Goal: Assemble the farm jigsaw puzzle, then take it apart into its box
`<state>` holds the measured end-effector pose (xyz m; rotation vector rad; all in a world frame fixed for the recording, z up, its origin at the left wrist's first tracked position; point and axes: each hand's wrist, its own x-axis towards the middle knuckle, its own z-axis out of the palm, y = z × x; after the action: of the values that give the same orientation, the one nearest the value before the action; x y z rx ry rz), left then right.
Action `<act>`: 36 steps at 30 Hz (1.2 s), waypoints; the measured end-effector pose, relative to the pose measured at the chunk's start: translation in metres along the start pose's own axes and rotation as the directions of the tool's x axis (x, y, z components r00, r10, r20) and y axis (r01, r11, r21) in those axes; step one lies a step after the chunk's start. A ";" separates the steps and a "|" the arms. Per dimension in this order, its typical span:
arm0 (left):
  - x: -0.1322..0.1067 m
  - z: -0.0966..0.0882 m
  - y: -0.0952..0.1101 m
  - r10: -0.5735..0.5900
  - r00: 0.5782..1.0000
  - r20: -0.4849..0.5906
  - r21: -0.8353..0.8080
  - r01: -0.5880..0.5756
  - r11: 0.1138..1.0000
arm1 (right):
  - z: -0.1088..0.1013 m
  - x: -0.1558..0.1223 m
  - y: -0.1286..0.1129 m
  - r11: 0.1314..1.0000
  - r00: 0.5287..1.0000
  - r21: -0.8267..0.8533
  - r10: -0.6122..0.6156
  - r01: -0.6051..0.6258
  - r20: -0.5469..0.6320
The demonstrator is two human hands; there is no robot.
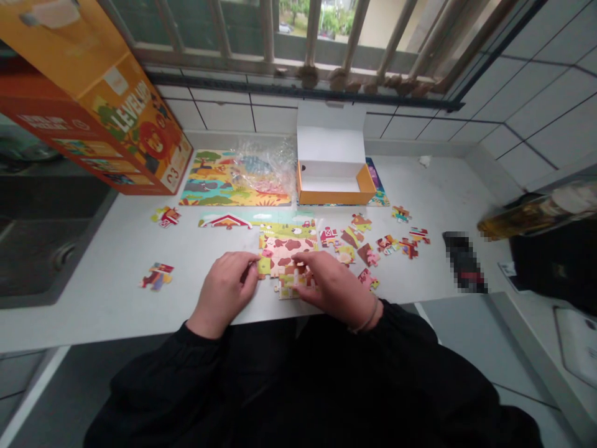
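Observation:
A partly joined farm jigsaw (286,246) lies on the pale counter (107,286) near its front edge. My left hand (226,289) rests at the jigsaw's left edge, fingers curled and pressing on its yellow-green corner. My right hand (333,286) lies over the jigsaw's lower right, fingers bent and pinching a puzzle piece (293,277) at the bottom row. Loose puzzle pieces (368,242) are scattered just right of the jigsaw. A joined strip with a red barn roof (228,219) lies behind it.
An open orange-and-white box (333,180) stands at the back, beside a finished savanna puzzle (219,180) under crumpled plastic wrap (265,165). A large orange puzzle box (107,106) leans at the left above a sink (41,242). Stray pieces (157,275) lie left. A bottle (536,214) is at right.

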<state>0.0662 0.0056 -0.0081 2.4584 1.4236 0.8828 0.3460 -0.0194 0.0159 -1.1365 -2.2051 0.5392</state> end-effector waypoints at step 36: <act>-0.046 -0.017 0.018 0.288 0.950 0.122 0.000 -0.290 0.957 | 0.040 -0.020 -0.012 0.995 1.000 -0.094 -0.020 0.018 -0.020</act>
<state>0.0531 -0.0448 -0.0059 2.7282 1.0531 0.7572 0.3214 -0.0458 -0.0130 -1.1623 -2.2413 0.4181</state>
